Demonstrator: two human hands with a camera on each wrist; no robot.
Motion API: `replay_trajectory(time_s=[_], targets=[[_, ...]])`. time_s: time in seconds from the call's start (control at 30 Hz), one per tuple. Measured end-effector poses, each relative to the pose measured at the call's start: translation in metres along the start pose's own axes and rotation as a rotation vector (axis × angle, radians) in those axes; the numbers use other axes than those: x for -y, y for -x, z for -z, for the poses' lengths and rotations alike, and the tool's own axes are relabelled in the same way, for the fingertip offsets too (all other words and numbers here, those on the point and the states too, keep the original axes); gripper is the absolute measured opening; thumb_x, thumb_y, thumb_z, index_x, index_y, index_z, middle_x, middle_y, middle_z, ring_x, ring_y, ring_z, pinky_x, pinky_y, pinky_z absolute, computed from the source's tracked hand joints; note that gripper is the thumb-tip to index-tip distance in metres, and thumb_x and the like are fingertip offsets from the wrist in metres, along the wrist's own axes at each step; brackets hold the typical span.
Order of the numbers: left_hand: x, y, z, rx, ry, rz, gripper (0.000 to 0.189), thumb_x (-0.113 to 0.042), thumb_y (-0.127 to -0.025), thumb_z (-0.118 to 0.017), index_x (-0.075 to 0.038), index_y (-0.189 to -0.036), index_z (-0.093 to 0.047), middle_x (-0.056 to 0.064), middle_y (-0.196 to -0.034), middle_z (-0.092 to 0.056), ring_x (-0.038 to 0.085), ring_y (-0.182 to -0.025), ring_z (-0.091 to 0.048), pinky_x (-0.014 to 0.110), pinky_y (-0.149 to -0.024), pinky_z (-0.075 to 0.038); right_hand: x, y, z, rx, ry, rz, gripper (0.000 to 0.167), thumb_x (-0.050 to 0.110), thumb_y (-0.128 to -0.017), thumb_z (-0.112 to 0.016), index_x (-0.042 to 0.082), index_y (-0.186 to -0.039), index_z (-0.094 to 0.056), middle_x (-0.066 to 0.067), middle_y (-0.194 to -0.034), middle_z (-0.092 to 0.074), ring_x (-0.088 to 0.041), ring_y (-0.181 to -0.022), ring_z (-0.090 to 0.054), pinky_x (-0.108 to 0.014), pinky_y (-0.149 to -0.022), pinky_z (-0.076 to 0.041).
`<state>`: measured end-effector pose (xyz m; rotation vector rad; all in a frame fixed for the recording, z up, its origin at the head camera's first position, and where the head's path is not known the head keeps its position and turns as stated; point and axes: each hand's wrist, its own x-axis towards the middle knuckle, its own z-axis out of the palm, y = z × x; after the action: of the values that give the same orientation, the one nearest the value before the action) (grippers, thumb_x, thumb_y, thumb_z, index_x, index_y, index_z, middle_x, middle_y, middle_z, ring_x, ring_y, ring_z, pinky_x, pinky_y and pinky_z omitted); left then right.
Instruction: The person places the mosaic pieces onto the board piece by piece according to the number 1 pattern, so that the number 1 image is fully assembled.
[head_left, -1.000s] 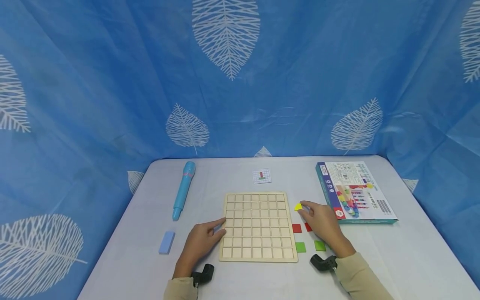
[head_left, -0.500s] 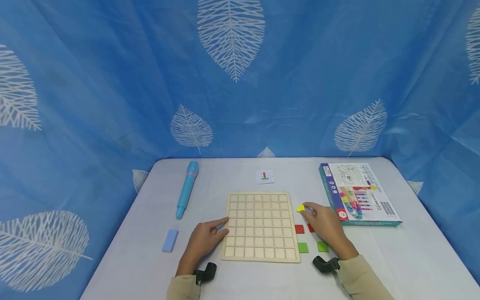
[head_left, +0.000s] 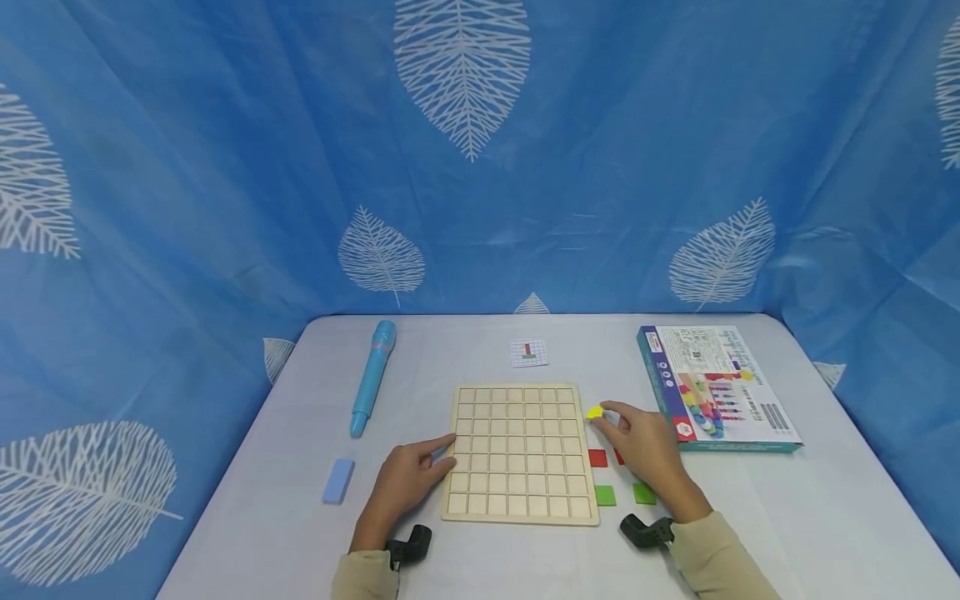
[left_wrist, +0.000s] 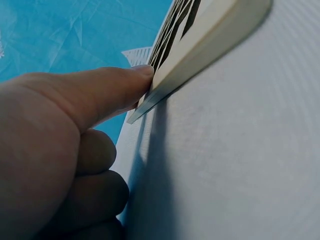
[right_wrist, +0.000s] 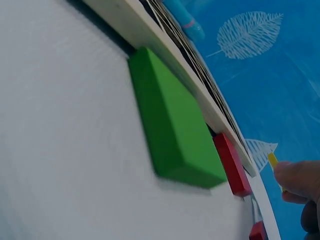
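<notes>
A wooden grid board (head_left: 520, 454) of small square recesses lies on the table. My left hand (head_left: 405, 483) rests thumb and index fingertips on its left edge, the two apart along the rim. In the left wrist view the thumb (left_wrist: 110, 90) is straight against the rim, lower fingers bent below. Off the board's upper right side, my right hand (head_left: 648, 442) pinches a yellow tile (head_left: 595, 412) between thumb and index. Below it are a red tile (head_left: 597, 458) and a second red one partly hidden by the hand. Nearer lie two green tiles, a left one (head_left: 605, 496) and a right one (head_left: 644, 493).
A small pattern card (head_left: 528, 352) lies beyond the board. At the left are a blue toy microphone (head_left: 372, 379) and a light blue block (head_left: 338, 481). A printed box (head_left: 720, 387) lies at the right, close to my right hand. A blue leaf-patterned cloth (head_left: 480, 250) hangs behind the table.
My right hand has shifted slightly left toward the board with the yellow tile in the last half second. The left hand keeps its place at the board's edge. The head view has shifted a little.
</notes>
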<state>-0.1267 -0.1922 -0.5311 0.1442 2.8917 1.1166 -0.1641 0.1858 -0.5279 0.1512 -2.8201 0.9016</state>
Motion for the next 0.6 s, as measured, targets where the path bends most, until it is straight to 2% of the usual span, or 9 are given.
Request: replay_trajectory(time_s=[0.23,0.6], targets=[[-0.001,0.002,0.0,-0.007,-0.003,0.015,0.04,-0.038,-0.093,-0.076,-0.026,-0.131,-0.072,-0.008,-0.051,-0.04,0.005,-0.046,-0.03,0.025,-0.044,-0.03,0.012,-0.001,-0.006,0.026,-0.064,-0.017,0.041,0.032,-0.092,-0.078,0.008,-0.125,-0.073,0.004,-0.056,-0.041,-0.014,-0.048,-0.037,-0.026,-0.046,-0.028],[-0.001,0.002,-0.002,-0.001,0.006,-0.001,0.041,-0.038,-0.093,-0.076,-0.026,-0.132,-0.072,-0.008,-0.051,-0.04,0.006,-0.046,-0.03,0.024,-0.044,-0.03,0.03,-0.013,-0.02,0.02,-0.098,0.049,0.039,0.031,-0.091,-0.079,0.009,-0.123,-0.075,0.005,-0.054,-0.04,-0.013,-0.046,-0.035,-0.027,-0.047,-0.028]])
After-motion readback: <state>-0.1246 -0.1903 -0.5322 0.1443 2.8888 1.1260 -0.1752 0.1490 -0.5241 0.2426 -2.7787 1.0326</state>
